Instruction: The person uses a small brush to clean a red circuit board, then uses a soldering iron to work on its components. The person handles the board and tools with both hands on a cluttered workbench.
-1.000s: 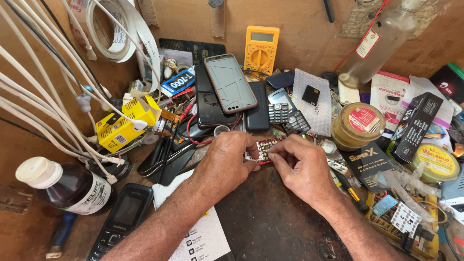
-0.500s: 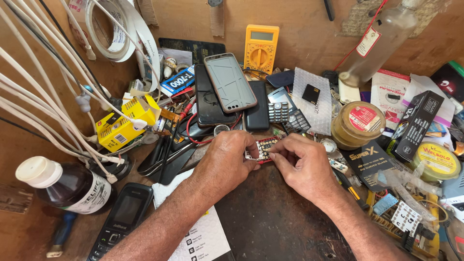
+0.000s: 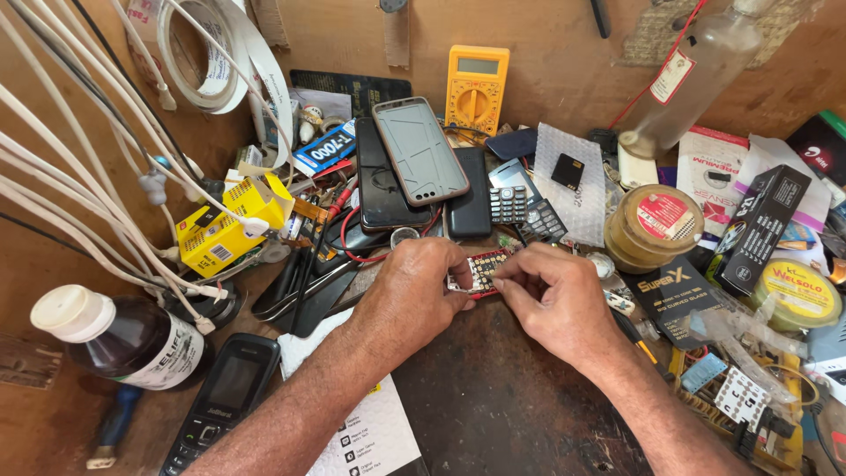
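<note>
Both of my hands meet over a small red circuit board [image 3: 483,269] with rows of gold contact pads, held just above the dark bench top. My left hand [image 3: 414,295] pinches its near-left edge between thumb and fingers. My right hand [image 3: 551,300] grips the board's right edge with curled fingertips. Most of the board is hidden under my fingers.
Several phones and a phone case [image 3: 421,150] lie behind my hands, with a yellow multimeter [image 3: 476,88] against the wall. White cables [image 3: 79,176] hang at left over a yellow box [image 3: 225,229]. A dark bottle [image 3: 123,339] and a black keypad phone [image 3: 225,397] lie near left. Round tins [image 3: 656,225] sit at right.
</note>
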